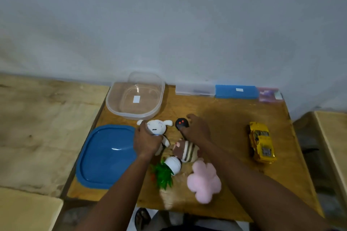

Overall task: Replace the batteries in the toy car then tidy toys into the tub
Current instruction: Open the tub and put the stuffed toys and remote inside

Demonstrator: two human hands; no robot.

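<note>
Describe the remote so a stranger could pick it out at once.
Start at the clear tub at the back of the wooden table. Just in front of its right corner, between the white plush dog and the right hand pinching it, lies the remote. It alone is black, with two red buttons.

The wooden table point(225, 118) bears a clear tub point(131, 115), blue lid point(105, 157), yellow toy car point(261, 141), pink plush point(204, 180) and blue case point(236, 91).

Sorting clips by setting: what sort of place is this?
Probably a plain home room: wooden table against a pale painted wall, holding a clear plastic tub and pink plush flower.
</note>
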